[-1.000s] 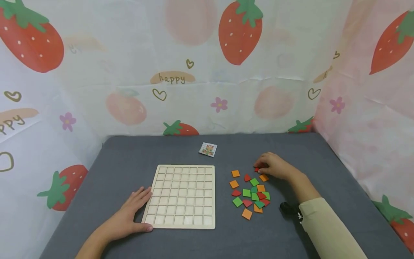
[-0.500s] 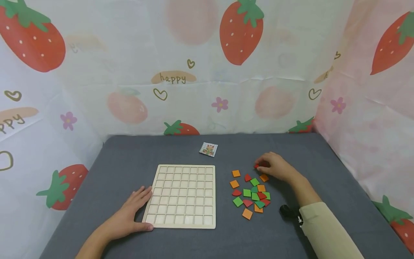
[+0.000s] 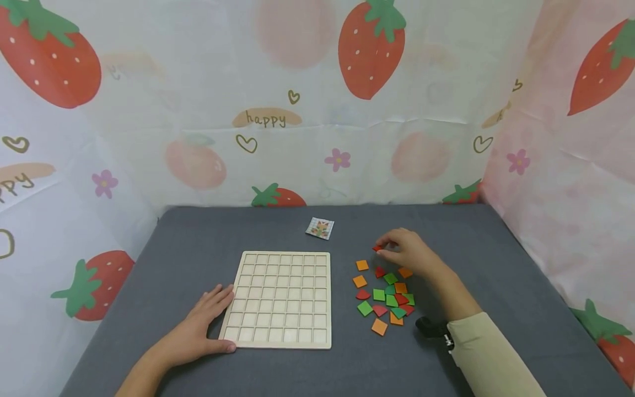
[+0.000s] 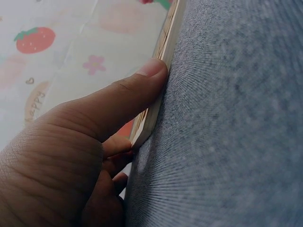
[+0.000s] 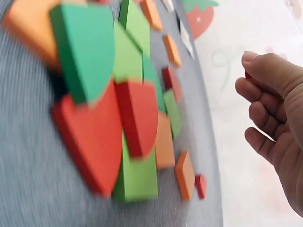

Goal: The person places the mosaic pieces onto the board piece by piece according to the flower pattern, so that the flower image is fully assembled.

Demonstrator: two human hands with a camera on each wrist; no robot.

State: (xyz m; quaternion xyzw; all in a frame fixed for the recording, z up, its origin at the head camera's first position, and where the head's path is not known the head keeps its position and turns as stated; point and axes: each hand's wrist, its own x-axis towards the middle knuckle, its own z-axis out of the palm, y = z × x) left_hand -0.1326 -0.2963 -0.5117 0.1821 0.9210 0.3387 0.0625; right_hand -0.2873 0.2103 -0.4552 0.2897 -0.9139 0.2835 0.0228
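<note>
Red tile (image 3: 377,248) clamped between fingers of right hand (image 3: 409,251) | left hand (image 3: 197,326) touching grid board (image 3: 275,300), fingers apart | carry step, I'd guess | next probably needs careful aim

My right hand (image 5: 284,113) pinches a small red piece (image 5: 246,75) between thumb (image 5: 270,66) and forefinger (image 5: 253,91), only a sliver of it showing. Well apart, on grey cloth (image 5: 28,189), a dark-green curved-edged piece (image 5: 87,52) overlaps a red curved-edged one (image 5: 94,142), both blurred. Orange tiles (image 5: 164,142) and light-green tiles (image 5: 139,177) lie around them.
</note>
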